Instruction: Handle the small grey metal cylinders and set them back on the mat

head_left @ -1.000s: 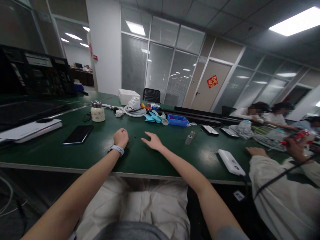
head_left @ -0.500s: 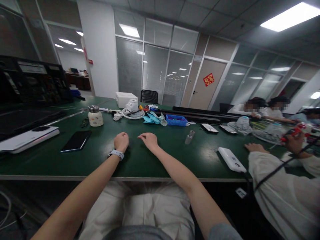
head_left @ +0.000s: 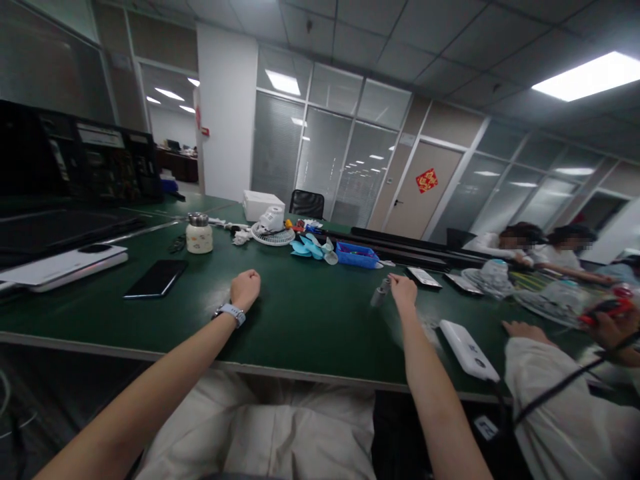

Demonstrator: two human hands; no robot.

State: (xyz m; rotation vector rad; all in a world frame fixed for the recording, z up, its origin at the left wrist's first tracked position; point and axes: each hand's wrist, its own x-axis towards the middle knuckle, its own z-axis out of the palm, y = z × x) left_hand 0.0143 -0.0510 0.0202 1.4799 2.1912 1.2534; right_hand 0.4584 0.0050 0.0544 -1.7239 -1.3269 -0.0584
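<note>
My left hand (head_left: 245,290) rests as a fist on the green table (head_left: 310,327), a watch (head_left: 229,313) around its wrist. Its palm side is out of sight, so anything inside is hidden. My right hand (head_left: 404,292) is over at the right with fingers curled and pressed together. Its fingertips are beside two small grey cylinders, the front one (head_left: 377,297) and the rear one (head_left: 385,285). Contact with them cannot be made out, and neither can anything between the fingers.
Left are a phone (head_left: 156,279), a cream jar (head_left: 199,237) and a white device (head_left: 65,267). Behind lie a white fan part (head_left: 273,233), blue fan blades (head_left: 313,248) and a blue tray (head_left: 357,255). A white power bank (head_left: 469,349) lies near a co-worker's sleeve (head_left: 550,393) at right.
My right hand has moved right, away from my left hand, to the two grey cylinders. My left fist stays about where it was. The camera view has shifted and tilted slightly.
</note>
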